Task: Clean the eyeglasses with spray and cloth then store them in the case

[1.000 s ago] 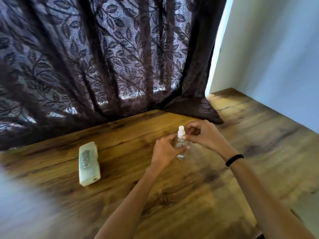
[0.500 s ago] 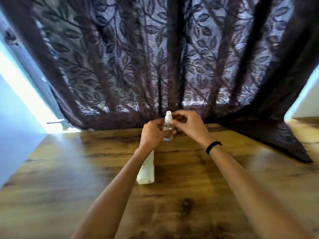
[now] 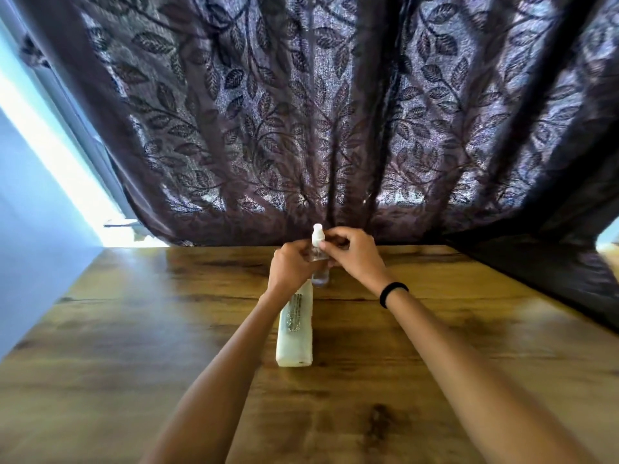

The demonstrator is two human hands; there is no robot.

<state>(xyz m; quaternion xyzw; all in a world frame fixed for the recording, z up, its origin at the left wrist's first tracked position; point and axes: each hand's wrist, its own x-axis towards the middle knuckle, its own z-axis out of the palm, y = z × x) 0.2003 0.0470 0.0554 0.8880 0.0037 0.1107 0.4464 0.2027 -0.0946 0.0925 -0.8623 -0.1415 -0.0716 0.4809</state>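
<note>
A small clear spray bottle (image 3: 318,241) with a white nozzle is held upright above the wooden table (image 3: 134,329). My left hand (image 3: 290,267) wraps its body from the left. My right hand (image 3: 351,252) pinches it just below the nozzle from the right; a black band circles that wrist. A pale cream eyeglass case (image 3: 294,333) lies shut on the table, lengthwise toward me, partly under my left forearm. I see no eyeglasses and no cloth.
A dark leaf-patterned curtain (image 3: 301,112) hangs along the table's far edge and drapes onto the table at the right (image 3: 552,272). A pale wall (image 3: 30,229) and a bright window strip bound the left side.
The view has swung left and then closer, so the case now sits in the middle under my hands. Both hands have stayed on the spray bottle throughout.
</note>
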